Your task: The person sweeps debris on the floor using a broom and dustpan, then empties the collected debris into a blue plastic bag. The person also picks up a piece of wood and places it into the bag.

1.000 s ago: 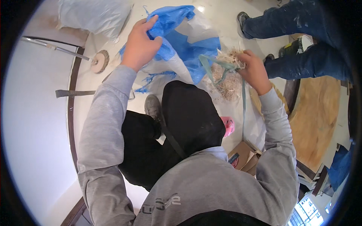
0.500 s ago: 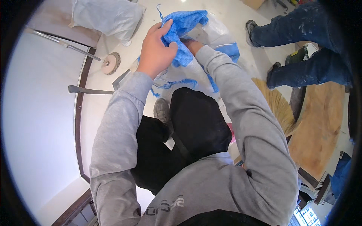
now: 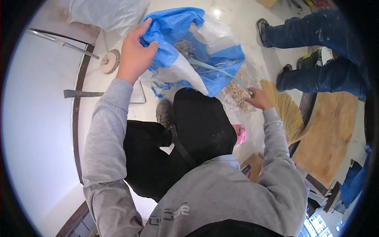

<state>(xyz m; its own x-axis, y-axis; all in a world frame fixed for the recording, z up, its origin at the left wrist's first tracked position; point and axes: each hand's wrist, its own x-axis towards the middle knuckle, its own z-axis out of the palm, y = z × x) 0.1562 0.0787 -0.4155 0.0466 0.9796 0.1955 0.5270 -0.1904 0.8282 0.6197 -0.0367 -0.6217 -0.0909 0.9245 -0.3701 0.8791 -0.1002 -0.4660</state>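
A blue and white woven plastic sack (image 3: pixel 165 50) stands in front of me with its mouth spread wide. My left hand (image 3: pixel 136 55) grips its blue rim on the left side, thumb and fingers round the fabric. Inside the sack lie pale, shredded-looking scraps (image 3: pixel 184 47). From the mouth, a long pale-blue strip (image 3: pixel 219 70) runs over the rim to my right hand (image 3: pixel 259 98), whose fingers are closed on its end. Below that hand, on the floor beside the sack, is a pile of wood shavings (image 3: pixel 238 94). Frayed blue threads (image 3: pixel 162 87) hang at the sack's lower left.
A straw broom (image 3: pixel 286 112) lies right of the shavings, near a wooden board (image 3: pixel 327 138). Another person's legs (image 3: pixel 304 29) stand at the upper right. At left are a round brush (image 3: pixel 109 61) on a pole and a long-handled dustpan (image 3: pixel 137 93). A white bag (image 3: pixel 110 14) lies behind.
The sack's bunched mouth has been opened wide, showing its contents. My left hand moved left with the rim. My right hand came out of the sack to the lower right, holding the strip.
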